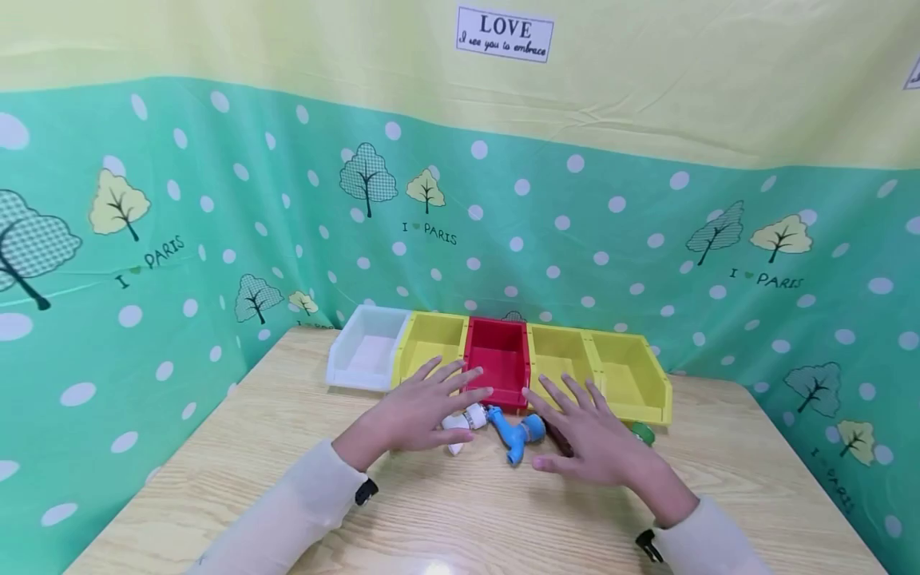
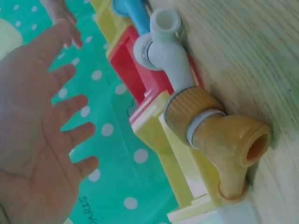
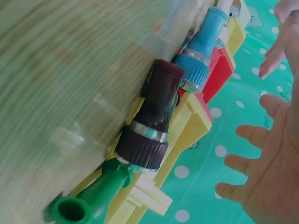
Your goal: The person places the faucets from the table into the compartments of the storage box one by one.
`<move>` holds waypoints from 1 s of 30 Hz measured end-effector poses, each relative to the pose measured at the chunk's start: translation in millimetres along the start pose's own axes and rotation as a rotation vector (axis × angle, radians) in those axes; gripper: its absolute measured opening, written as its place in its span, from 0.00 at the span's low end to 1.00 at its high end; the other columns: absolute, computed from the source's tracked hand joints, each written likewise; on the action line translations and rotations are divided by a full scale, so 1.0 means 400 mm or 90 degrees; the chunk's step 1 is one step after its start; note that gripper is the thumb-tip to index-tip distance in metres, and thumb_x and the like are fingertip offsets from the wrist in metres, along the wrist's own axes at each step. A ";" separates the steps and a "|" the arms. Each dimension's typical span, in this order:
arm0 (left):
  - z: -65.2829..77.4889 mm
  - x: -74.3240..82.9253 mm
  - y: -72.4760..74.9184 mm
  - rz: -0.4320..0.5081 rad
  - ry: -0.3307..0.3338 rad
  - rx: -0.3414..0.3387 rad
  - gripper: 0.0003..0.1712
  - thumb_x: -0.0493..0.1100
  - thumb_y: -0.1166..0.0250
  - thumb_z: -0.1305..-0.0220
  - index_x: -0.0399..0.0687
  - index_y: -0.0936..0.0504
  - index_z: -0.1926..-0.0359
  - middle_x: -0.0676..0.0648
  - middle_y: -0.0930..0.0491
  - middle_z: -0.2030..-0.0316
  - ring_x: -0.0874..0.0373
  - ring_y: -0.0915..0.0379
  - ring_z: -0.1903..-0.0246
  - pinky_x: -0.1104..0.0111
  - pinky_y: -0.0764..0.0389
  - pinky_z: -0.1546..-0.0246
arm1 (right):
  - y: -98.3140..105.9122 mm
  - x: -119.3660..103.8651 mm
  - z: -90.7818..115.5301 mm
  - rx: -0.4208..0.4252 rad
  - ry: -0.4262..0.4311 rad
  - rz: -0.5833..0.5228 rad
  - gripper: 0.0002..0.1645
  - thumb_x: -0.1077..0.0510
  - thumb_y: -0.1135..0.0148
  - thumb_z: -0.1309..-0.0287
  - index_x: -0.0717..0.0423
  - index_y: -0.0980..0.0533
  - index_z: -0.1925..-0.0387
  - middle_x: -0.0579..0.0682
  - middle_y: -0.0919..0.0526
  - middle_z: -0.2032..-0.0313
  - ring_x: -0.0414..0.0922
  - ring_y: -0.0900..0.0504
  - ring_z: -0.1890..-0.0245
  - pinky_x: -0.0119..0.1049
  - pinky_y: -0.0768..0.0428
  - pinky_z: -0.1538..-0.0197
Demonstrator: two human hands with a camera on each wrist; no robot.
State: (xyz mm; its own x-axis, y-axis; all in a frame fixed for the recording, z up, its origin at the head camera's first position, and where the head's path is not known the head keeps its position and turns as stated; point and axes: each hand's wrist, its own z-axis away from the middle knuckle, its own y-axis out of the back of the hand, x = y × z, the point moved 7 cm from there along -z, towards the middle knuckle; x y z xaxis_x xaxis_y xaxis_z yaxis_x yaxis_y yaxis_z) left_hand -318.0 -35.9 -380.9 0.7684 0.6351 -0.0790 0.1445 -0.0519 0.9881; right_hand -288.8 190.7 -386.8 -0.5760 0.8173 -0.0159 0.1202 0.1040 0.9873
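Note:
Both hands hover with spread fingers over a row of plastic taps on the table. My left hand (image 1: 424,407) is above the white tap (image 1: 465,418), palm down; an orange-brown tap (image 2: 219,135) lies under it, hidden in the head view. My right hand (image 1: 592,435) is over a dark brown tap (image 3: 154,112), mostly covered in the head view. Between the hands lies a blue tap (image 1: 516,435). A green tap (image 1: 643,434) shows beyond the right hand. Neither hand holds anything.
Behind the taps stands a row of bins: a white bin (image 1: 362,375), a yellow bin (image 1: 431,323), a red bin (image 1: 496,351) and two more yellow ones to the right. The wooden table (image 1: 460,511) backs onto a green dotted curtain (image 1: 431,271).

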 end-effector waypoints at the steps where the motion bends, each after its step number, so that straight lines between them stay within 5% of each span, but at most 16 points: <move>1: 0.001 -0.005 -0.001 0.002 0.008 0.000 0.44 0.72 0.44 0.31 0.69 0.44 0.20 0.51 0.48 0.20 0.45 0.57 0.21 0.44 0.58 0.22 | 0.001 0.003 0.002 -0.004 0.002 -0.006 0.57 0.23 0.39 0.41 0.35 0.49 0.19 0.54 0.47 0.20 0.66 0.52 0.22 0.72 0.56 0.26; 8: 0.016 -0.061 0.005 -0.004 0.065 0.012 0.41 0.69 0.43 0.29 0.68 0.40 0.21 0.51 0.43 0.22 0.47 0.50 0.24 0.44 0.49 0.24 | 0.016 0.030 0.024 -0.001 0.002 -0.012 0.51 0.27 0.40 0.36 0.36 0.46 0.19 0.55 0.40 0.23 0.66 0.43 0.25 0.70 0.43 0.28; 16: 0.041 -0.140 0.021 0.001 0.108 0.083 0.36 0.65 0.42 0.27 0.63 0.35 0.23 0.48 0.33 0.27 0.46 0.39 0.29 0.46 0.35 0.31 | 0.042 0.077 0.058 0.049 0.001 0.003 0.45 0.35 0.36 0.34 0.41 0.39 0.22 0.57 0.31 0.29 0.66 0.35 0.30 0.69 0.36 0.32; 24: 0.079 -0.244 0.020 0.026 0.191 0.145 0.33 0.60 0.41 0.26 0.55 0.30 0.26 0.44 0.29 0.31 0.43 0.34 0.33 0.43 0.29 0.37 | 0.047 0.122 0.101 0.066 -0.009 0.025 0.41 0.38 0.34 0.34 0.46 0.33 0.25 0.58 0.26 0.33 0.64 0.29 0.34 0.70 0.32 0.35; 30: 0.129 -0.343 0.024 0.056 0.259 0.174 0.35 0.62 0.44 0.25 0.51 0.31 0.26 0.39 0.31 0.30 0.38 0.38 0.31 0.36 0.35 0.33 | 0.040 0.155 0.132 0.062 -0.012 0.042 0.37 0.41 0.34 0.33 0.50 0.29 0.28 0.58 0.23 0.37 0.64 0.27 0.37 0.68 0.30 0.37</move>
State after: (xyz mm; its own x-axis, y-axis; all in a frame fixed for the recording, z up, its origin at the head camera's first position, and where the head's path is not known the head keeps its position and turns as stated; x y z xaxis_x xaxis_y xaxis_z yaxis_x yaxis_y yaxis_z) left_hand -390.0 -163.3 -367.4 0.4870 0.8659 0.1145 0.2905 -0.2842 0.9137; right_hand -279.8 273.1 -380.4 -0.5494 0.8344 0.0447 0.2358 0.1035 0.9663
